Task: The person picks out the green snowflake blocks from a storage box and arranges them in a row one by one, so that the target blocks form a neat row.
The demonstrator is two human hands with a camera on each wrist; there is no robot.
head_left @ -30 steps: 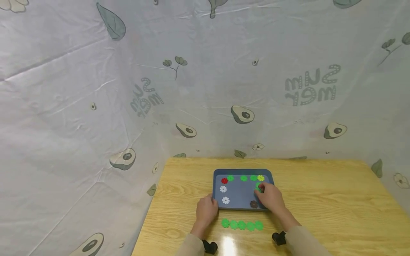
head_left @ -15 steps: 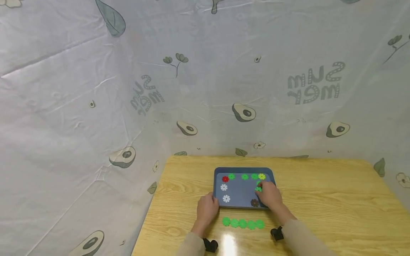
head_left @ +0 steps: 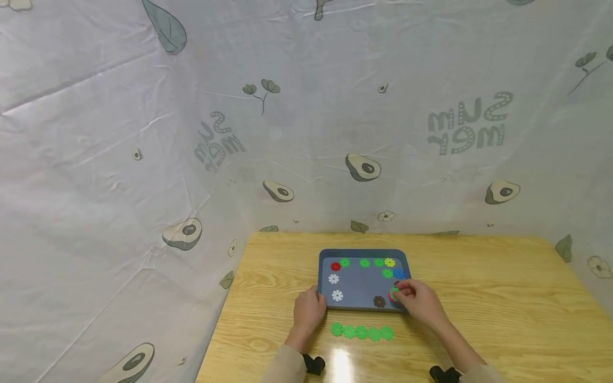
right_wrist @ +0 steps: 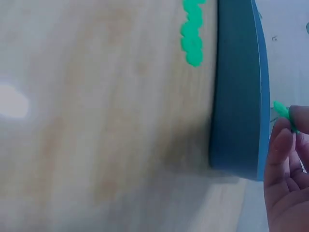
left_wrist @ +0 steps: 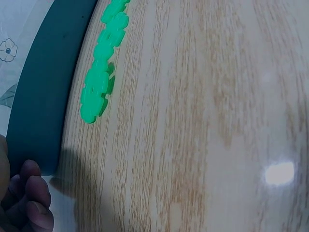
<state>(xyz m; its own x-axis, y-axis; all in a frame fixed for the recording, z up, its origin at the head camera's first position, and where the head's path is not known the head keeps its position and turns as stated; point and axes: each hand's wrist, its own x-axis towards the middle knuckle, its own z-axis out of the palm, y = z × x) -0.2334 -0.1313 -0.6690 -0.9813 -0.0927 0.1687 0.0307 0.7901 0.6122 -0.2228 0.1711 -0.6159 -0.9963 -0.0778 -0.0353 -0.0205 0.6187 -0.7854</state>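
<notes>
A shallow blue-grey tray (head_left: 356, 284) lies on the wooden table. My left hand (head_left: 308, 310) grips its front left corner, fingers curled at the edge in the left wrist view. At the tray's right side my right hand (head_left: 423, 306) pinches a green flower-shaped disc (right_wrist: 281, 109) between thumb and fingertips, above the tray. A red or pink disc shows partly behind it. In front of the tray lies a joined row of several green flower discs (head_left: 361, 332).
Inside the tray lie loose discs: a red one (head_left: 336, 266), white ones (head_left: 337, 295), a brown one (head_left: 379, 301), a yellow one (head_left: 390, 262), a blue one (head_left: 398, 273) and several green ones. A patterned cloth (head_left: 306, 133) hangs behind the wooden table (head_left: 479, 298).
My right hand has picked up a green disc and moved right and slightly toward me, uncovering the blue disc and another green one. My left hand stays at the tray corner.
</notes>
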